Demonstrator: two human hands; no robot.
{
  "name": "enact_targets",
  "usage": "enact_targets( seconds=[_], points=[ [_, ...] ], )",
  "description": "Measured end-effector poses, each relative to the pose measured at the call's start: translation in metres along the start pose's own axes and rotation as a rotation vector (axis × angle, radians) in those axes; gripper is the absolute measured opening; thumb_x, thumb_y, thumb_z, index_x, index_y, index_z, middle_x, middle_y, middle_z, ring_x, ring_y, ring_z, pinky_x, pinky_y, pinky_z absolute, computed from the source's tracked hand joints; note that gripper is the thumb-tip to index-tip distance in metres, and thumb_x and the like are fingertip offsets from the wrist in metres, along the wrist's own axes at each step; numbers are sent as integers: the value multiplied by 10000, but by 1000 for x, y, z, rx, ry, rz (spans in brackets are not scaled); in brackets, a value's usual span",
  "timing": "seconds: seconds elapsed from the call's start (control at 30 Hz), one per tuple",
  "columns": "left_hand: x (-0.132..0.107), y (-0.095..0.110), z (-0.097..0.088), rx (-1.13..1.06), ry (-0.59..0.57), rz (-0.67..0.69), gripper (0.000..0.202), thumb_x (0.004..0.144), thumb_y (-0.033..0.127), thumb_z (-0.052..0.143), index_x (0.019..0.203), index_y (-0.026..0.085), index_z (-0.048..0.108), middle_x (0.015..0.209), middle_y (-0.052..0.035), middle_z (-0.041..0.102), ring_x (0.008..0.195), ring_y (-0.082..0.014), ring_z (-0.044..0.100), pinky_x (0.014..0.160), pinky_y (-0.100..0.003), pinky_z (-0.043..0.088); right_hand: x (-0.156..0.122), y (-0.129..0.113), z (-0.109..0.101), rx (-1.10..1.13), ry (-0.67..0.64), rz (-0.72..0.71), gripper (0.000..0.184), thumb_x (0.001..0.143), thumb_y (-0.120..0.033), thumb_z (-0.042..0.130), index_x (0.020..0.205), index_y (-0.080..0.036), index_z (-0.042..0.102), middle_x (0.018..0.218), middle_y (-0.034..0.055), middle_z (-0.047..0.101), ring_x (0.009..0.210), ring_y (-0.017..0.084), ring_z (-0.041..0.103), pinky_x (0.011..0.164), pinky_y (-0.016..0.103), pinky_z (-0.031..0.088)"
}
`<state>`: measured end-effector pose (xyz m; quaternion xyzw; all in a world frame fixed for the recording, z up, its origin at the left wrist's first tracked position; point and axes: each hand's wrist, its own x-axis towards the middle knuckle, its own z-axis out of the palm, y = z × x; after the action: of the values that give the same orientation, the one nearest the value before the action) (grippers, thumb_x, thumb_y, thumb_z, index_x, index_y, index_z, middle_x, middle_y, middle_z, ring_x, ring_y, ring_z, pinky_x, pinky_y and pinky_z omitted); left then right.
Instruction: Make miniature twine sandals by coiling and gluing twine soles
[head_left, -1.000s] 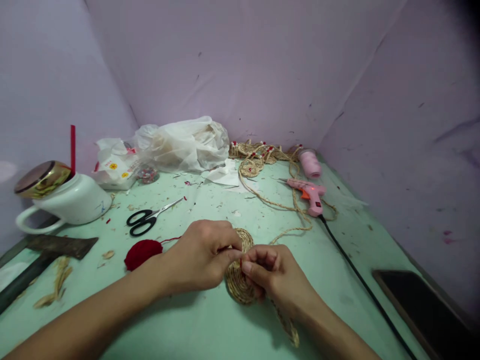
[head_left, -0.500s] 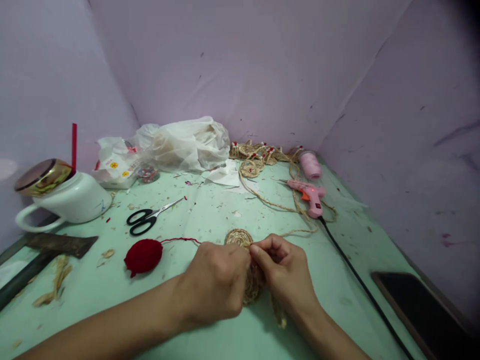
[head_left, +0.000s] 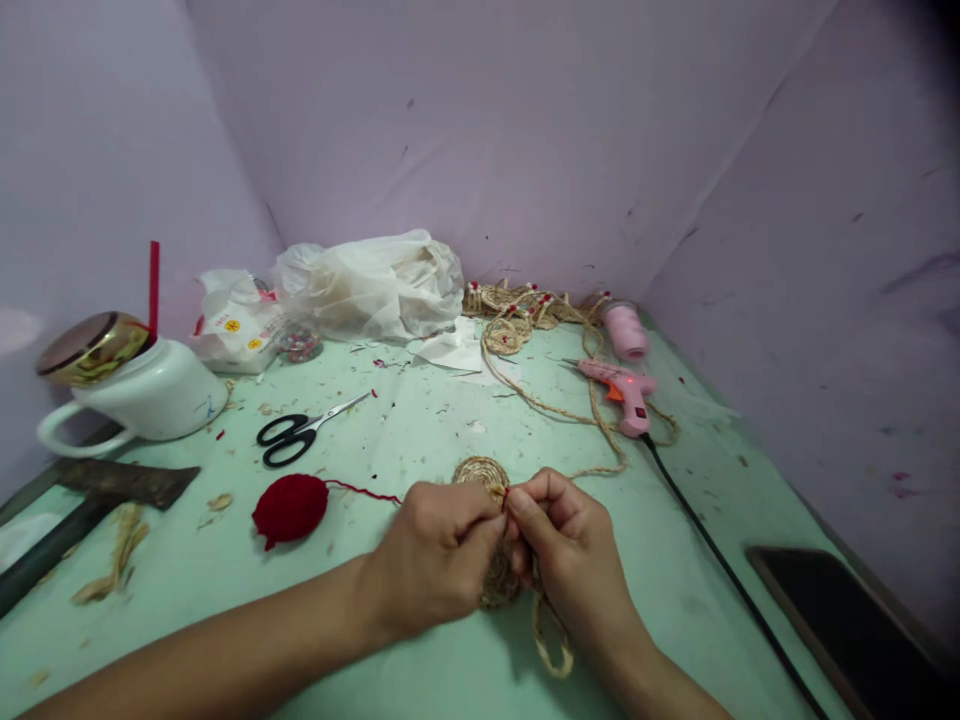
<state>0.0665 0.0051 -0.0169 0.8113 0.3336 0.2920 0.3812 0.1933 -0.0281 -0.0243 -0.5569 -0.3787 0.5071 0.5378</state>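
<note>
A round coiled jute piece (head_left: 480, 472) stands on edge on the green table (head_left: 420, 420), held between both hands. My left hand (head_left: 439, 555) is closed, pinching at its top edge where a red thread (head_left: 364, 490) arrives. My right hand (head_left: 574, 555) is closed too, its fingertips meeting the left ones at the same spot. The thread runs left to a red yarn ball (head_left: 290, 508). A loose jute loop (head_left: 551, 645) hangs below my right hand.
Black-handled scissors (head_left: 296, 435) lie left of centre. A pink glue gun (head_left: 622, 390) with black cord (head_left: 720, 570), a pink spool (head_left: 626, 330) and tangled jute cord (head_left: 525, 315) sit at the back right. White mug (head_left: 131, 390), hammer (head_left: 82, 505), plastic bags (head_left: 371, 285) left; dark phone (head_left: 847, 620) right.
Both hands have shifted right and nearer to me with the jute piece. The red thread now stretches further from the yarn ball, and the jute loop shows below my right hand.
</note>
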Motion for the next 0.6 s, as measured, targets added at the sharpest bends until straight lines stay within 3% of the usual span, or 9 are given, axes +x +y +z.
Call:
enact_targets(
  seconds=[0.1,0.2,0.27,0.37,0.4,0.47,0.53,0.6],
  points=[
    [-5,6,-2,431,-40,252,189,752,103,391,640,136,540,571,-47,558,490,-139,478,459,-254,352,2,5,-3,-288,62,-106,190,755,-282,554,597,-195,497,462,-41,489,407,91,405,399,206,309],
    [5,7,-19,516,-182,292,134,701,111,415,652,142,536,571,-35,546,469,-133,436,438,-254,323,2,4,-8,-539,-68,-250,147,725,-168,537,582,-192,516,517,-28,506,497,112,437,477,226,315],
    [15,3,-31,257,-271,113,136,727,153,440,613,153,515,535,5,503,477,-106,421,459,-228,330,1,2,-10,-489,-219,-228,166,732,-176,533,570,-191,502,507,-36,476,483,103,418,468,222,303],
    [24,-7,-35,-357,-343,-211,144,709,266,534,629,150,501,522,32,478,476,-83,417,451,-198,331,0,-2,-9,-142,-431,-13,249,765,-308,554,561,-189,475,452,-55,447,369,67,361,376,195,266],
    [24,-9,-32,-500,-317,-270,166,695,296,559,644,150,499,513,41,468,457,-75,400,434,-192,315,1,-2,-7,-13,-456,51,282,766,-356,565,561,-188,469,417,-64,439,322,53,326,342,185,236],
    [21,-10,-22,-607,-132,-299,180,696,312,576,667,149,504,496,57,451,430,-61,370,412,-183,289,2,-2,-5,199,-415,130,330,751,-427,592,566,-184,468,357,-75,434,268,35,284,309,169,200],
    [14,-7,-11,-523,100,-232,134,727,270,558,685,145,534,528,41,499,462,-68,425,438,-185,331,3,-1,-2,326,-321,183,357,722,-457,625,558,-179,471,311,-78,426,245,29,277,296,158,196],
    [7,-3,-2,-403,198,-127,104,761,217,525,700,144,566,581,12,572,522,-85,509,497,-199,399,3,0,1,384,-243,223,377,677,-468,665,538,-174,474,292,-70,432,235,31,294,286,152,209]
  ],
)
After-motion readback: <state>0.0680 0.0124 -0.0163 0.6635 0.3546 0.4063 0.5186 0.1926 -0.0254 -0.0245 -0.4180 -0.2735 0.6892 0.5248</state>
